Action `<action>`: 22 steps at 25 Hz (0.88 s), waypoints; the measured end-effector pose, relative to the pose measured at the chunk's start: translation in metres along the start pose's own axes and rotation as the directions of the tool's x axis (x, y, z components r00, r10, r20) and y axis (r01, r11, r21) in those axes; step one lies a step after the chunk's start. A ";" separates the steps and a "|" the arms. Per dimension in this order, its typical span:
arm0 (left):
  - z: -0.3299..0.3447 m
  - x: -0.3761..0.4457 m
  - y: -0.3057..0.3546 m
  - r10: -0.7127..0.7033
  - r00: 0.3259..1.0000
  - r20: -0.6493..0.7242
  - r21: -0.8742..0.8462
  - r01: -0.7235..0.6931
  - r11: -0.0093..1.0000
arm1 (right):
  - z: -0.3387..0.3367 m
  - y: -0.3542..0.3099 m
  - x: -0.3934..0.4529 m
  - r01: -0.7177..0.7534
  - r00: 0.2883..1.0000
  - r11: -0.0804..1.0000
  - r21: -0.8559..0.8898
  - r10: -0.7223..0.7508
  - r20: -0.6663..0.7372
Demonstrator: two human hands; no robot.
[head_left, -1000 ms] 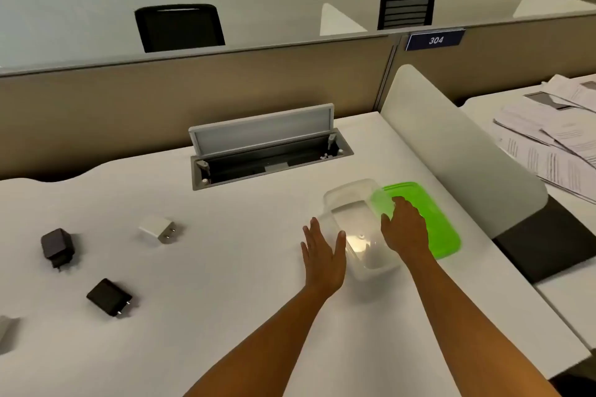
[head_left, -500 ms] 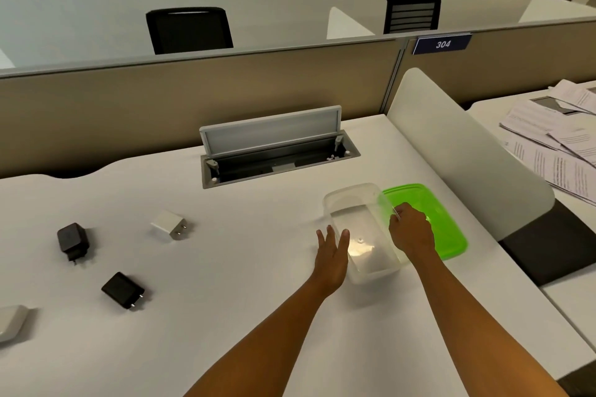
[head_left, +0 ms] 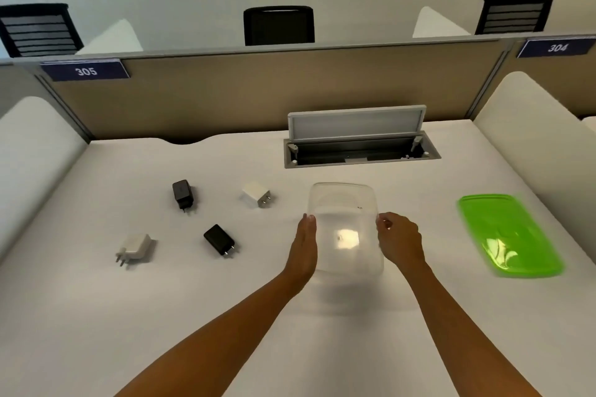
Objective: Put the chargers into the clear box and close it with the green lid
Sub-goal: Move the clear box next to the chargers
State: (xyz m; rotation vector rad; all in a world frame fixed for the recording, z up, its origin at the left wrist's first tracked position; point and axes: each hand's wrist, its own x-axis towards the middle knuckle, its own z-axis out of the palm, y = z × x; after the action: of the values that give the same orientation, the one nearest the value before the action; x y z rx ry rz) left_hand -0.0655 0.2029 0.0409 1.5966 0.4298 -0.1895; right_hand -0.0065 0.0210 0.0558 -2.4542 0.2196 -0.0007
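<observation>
An empty clear box [head_left: 344, 203] stands on the white desk [head_left: 161, 316] in the middle, held between both hands. My left hand [head_left: 303, 248] lies flat against its left wall. My right hand [head_left: 400, 242] pinches its right rim. The green lid [head_left: 509, 232] lies flat on the desk to the right, apart from the box. Several chargers lie to the left: a black one [head_left: 182, 193] at the back, a white cube [head_left: 256, 197] beside it, another black one [head_left: 220, 240] nearer, and a white one [head_left: 134, 249] at the far left.
An open grey cable hatch [head_left: 358, 142] sits in the desk behind the box. White side dividers [head_left: 532, 145] flank the desk, with a beige partition [head_left: 258, 90] and black chairs [head_left: 279, 25] behind.
The box has slid left, away from the green lid, held between both hands. My view has swung left, bringing all the chargers into sight.
</observation>
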 end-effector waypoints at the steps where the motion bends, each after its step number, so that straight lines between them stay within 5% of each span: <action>1: -0.016 -0.004 -0.004 -0.007 0.999 -0.033 -0.017 0.007 1.000 | 0.008 -0.011 -0.006 0.024 1.000 1.000 0.018 -0.024 0.016; 11: -0.107 -0.035 -0.027 -0.107 0.978 -0.182 -0.230 0.063 0.971 | 0.070 -0.083 -0.050 0.140 0.985 0.989 0.055 -0.145 0.090; 22: -0.135 -0.033 -0.038 -0.110 0.973 -0.205 -0.233 0.060 0.971 | 0.095 -0.106 -0.054 0.206 0.967 0.977 -0.053 -0.195 0.166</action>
State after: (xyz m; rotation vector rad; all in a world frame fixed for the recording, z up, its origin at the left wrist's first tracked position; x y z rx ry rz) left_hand -0.1290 0.3319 0.0294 1.3807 0.6672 -0.0291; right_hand -0.0381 0.1701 0.0510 -2.5209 -0.1023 0.1179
